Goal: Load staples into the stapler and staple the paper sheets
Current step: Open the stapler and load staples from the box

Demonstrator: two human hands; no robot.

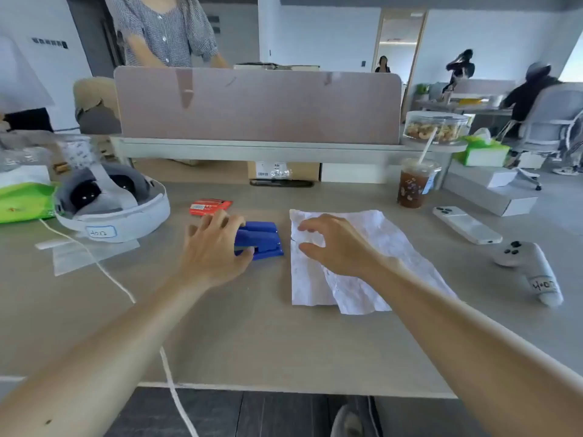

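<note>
stapler (262,239) first: a small blue one, lying on the desk (252,342) a little left of centre. it looked a hard, stiff thing with some weight for its size, smooth enough to skate on the tabletop if shoved, and not at all fragile. the sensible hold, i judged, was across the body, thumb on one side and fingers on the other, leaving the top arm free to swing up for loading. the left hand (214,250) had it much that way. its fingers (220,220) lay slightly spread over the far side and left end, and the thumb (245,252) was set against the near side, so the body sat clasped between them. a red staple box (209,206) lay just beyond that hand, farther off, untouched, and shut as far as i could make out.

paper sheets (388,238) lay just right of the stapler, a narrow strip of desk between them. they were crumpled and overlapped askew. light, limp stuff, i thought, apt to buckle or slide apart; it would want squaring up and a pinch near one corner or edge. the right hand (334,247) was over their left part, its fingers (310,228) loosely curved and parted, the thumb held away from them, holding nothing. whether the fingertips touched the paper or hung just above it, i could not tell.
</note>
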